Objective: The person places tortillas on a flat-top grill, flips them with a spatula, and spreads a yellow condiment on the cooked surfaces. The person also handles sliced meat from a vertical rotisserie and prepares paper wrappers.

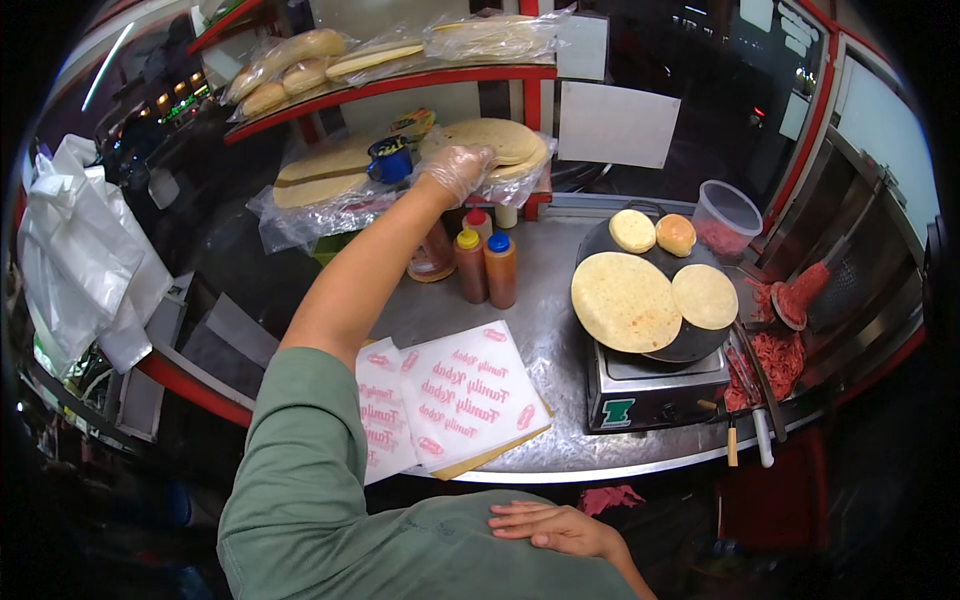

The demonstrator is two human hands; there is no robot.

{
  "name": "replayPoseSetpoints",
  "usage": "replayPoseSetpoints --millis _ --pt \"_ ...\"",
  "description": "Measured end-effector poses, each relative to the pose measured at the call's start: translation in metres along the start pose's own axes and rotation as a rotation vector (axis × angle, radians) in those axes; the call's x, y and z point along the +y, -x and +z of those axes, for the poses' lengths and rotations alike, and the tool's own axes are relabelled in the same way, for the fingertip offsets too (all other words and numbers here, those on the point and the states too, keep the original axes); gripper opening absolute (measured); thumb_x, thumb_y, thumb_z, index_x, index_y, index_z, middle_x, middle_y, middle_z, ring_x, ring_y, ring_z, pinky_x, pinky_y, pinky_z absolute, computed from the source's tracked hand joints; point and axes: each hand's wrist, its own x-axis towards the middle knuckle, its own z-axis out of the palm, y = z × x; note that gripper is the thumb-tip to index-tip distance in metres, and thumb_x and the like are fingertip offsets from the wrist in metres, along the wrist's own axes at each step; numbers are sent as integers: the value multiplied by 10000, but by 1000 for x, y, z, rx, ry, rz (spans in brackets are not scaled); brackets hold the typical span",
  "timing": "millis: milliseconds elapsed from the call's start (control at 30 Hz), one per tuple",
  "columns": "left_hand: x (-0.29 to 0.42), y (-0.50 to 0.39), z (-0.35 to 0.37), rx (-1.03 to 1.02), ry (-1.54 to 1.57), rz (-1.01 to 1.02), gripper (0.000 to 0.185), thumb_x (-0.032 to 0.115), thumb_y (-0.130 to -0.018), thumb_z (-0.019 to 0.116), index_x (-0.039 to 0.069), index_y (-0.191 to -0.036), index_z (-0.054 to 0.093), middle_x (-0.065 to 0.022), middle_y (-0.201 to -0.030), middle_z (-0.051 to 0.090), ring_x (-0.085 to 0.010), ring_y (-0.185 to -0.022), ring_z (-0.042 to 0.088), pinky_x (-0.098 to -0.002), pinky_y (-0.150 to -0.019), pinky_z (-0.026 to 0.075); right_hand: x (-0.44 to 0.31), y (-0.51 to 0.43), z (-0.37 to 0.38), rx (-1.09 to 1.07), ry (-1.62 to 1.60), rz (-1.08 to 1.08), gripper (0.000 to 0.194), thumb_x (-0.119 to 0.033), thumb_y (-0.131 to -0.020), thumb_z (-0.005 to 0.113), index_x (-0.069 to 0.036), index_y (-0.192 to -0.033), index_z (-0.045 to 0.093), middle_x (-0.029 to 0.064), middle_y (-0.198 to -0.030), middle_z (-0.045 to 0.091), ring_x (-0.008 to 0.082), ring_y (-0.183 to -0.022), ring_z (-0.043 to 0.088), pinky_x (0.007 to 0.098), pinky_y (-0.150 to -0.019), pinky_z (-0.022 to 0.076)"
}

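Note:
My left hand [459, 172], in a clear plastic glove, reaches up to the lower shelf. Its fingers meet the near edge of a stack of round flatbreads [499, 139] lying on plastic wrap; whether they grip one is hidden. Just left of the glove stands a blue enamel mug [391, 161], in front of another flatbread pile [315, 176]. Bare and holding nothing, my right hand [559, 527] rests flat against my green shirt. Two flatbreads, one large [626, 302] and one smaller [705, 296], lie on a round black griddle [679, 346] beside two bun halves [632, 230].
Sauce bottles [500, 270] stand beneath the shelf. Printed wrapping papers [469, 390] lie on the steel counter [540, 337]. Right of the griddle are shredded red meat [772, 364], knives [761, 435] overhanging the counter edge, and a plastic tub [726, 214]. Plastic bags [90, 247] hang left.

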Motion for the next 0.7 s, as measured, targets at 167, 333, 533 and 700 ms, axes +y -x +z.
replayPoseSetpoints --millis 167,333,533,700 --pt "-5 -21 -21 -132 184 -170 391 471 -957 673 191 -1211 773 -142 -1175 745 -364 -1074 707 -418 -965 540 32 16 -12 149 -140 27 306 -170 -1074 554 -9 -1263 733 163 -1356 685 311 -1360 572 443 -1171 399" --pt "-23 -35 -26 -264 73 -220 420 565 -924 692 215 -1124 810 -127 -1182 747 -353 -1087 703 -426 -972 537 72 22 -17 356 -100 61 246 -142 -1059 587 18 -1104 769 129 -1125 768 252 -1113 698 370 -994 520" --pt "-3 -21 -48 -302 73 14 432 257 -910 679 214 -1339 692 -128 -1300 704 -370 -1163 674 -432 -1019 521 84 24 -22 548 348 155 213 -151 -988 683 5 -849 723 113 -793 692 255 -741 663 339 -771 536" --pt "-59 -18 -33 -146 -32 220 464 79 -856 593 144 -1310 661 -170 -1208 725 -383 -1122 690 -458 -978 550 95 23 -40 591 863 -124 333 -109 -871 762 -38 -616 560 133 -641 568 329 -608 587 422 -662 522"
